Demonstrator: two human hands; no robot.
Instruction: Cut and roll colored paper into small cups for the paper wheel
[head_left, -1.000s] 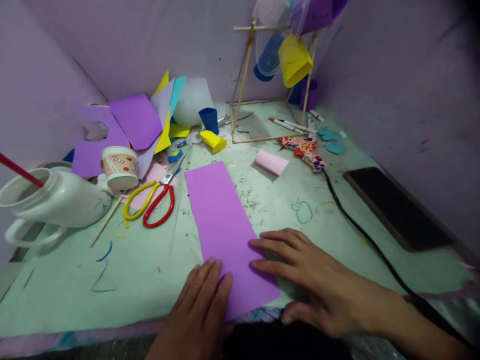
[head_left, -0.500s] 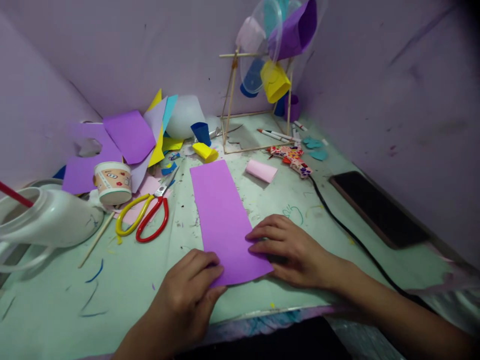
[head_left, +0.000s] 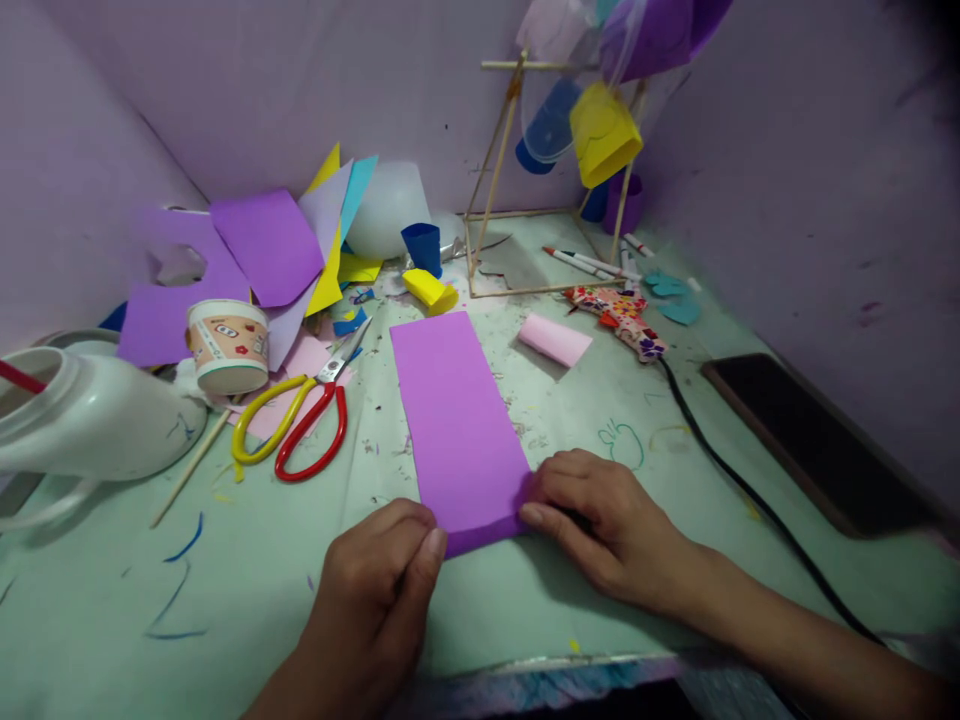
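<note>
A purple paper strip (head_left: 461, 410) lies lengthwise on the pale green tabletop, its near edge curled up into a narrow fold. My left hand (head_left: 382, 585) pinches the near left corner between thumb and fingers. At the near right corner, my right hand (head_left: 600, 520) grips the paper the same way. Beyond the strip's far right side rests a rolled pink paper tube (head_left: 555, 340). Scissors (head_left: 311, 400) with one yellow and one red handle lie open to the left. Small yellow (head_left: 430, 291) and blue (head_left: 422, 248) paper rolls sit past the far end.
On the left are a white pot (head_left: 112, 415), a paper cup (head_left: 229, 347) and purple paper scraps (head_left: 266, 245). A stick frame (head_left: 491, 170) with hanging cups stands behind. To the right are a patterned glue gun (head_left: 622, 318), its black cord and a phone (head_left: 810, 440).
Both hands have lifted and curled the near edge of the purple strip, with my right thumb now on top. The view has shifted slightly, moving the stick frame up and right.
</note>
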